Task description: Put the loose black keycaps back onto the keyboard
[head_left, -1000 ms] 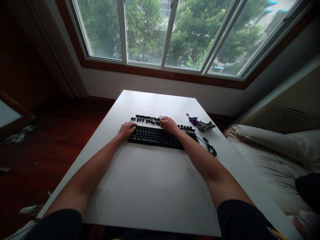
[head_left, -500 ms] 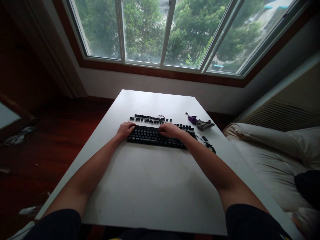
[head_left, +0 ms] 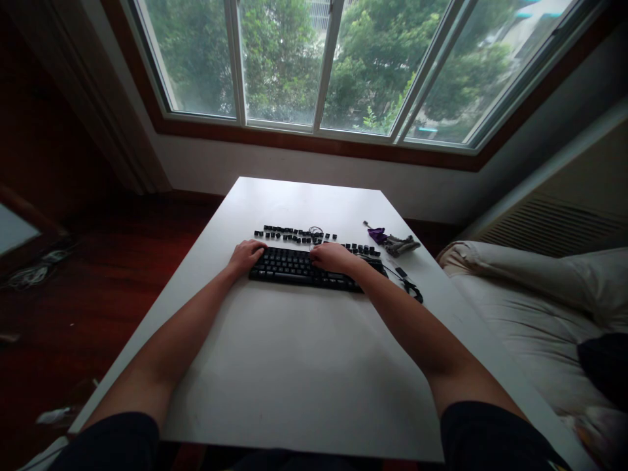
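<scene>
A black keyboard (head_left: 294,269) lies across the white table (head_left: 294,366). My left hand (head_left: 245,255) grips its left end, fingers bent over the upper corner. Over the middle of the keyboard's back rows, my right hand (head_left: 333,257) is closed with its fingertips pressed together; whatever they hold is too small to make out. Just behind the keyboard, several loose black keycaps (head_left: 294,235) stand in rough rows. A thin wire loop (head_left: 315,231) shows among them, close to my right fingertips. My right hand and forearm cover part of the keyboard's right side.
At the right of the table lie a purple cloth (head_left: 377,235), a grey crumpled cloth (head_left: 401,245) and a black cable (head_left: 413,289). A cream sofa (head_left: 510,307) stands to the right. Beyond the table is a window (head_left: 284,65). Cables (head_left: 39,268) lie on the floor at left.
My right hand has shifted very slightly to the left over the keyboard. My left hand stays on the keyboard's left end.
</scene>
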Demonstrator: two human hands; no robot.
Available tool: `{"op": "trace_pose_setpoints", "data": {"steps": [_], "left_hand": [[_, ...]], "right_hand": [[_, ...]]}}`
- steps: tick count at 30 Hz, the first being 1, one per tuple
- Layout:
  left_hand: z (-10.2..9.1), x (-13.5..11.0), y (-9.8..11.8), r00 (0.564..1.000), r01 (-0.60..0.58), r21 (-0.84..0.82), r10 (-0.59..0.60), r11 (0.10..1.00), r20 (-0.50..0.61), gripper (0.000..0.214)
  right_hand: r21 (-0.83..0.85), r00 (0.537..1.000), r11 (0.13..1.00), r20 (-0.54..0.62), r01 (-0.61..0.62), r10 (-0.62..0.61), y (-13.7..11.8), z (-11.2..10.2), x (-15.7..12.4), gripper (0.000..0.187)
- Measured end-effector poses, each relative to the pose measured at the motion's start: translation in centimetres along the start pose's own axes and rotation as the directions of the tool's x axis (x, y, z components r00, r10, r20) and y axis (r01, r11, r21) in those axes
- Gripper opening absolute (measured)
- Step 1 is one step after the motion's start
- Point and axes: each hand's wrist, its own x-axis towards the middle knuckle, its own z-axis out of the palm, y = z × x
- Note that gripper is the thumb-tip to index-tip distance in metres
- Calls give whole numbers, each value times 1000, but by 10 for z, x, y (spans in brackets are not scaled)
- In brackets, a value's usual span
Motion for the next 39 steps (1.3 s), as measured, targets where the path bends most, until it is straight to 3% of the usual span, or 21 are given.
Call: {"op": "trace_pose_setpoints", "data": {"steps": [12,20,25,39], "left_hand": [[1,4,1,1000,-23,-6,23,1000,-5,29],[-2,6,2,1000,-15,-3,15,1000,-1,29],[-2,8,2,1000,1,11,-2,1000,12,30],[-1,6,-2,1000,-20,9,20,1000,3,30]], "right_hand": [[-4,992,995,-79,-97,97,-9,13,-13,16],[65,931,975,-291,-210,220,-35,38,-36,44],[98,912,973,-339,-207,229,-47,48,-45,58],[119,880,966,-397,-232,260,-59,64,-45,59]]}}
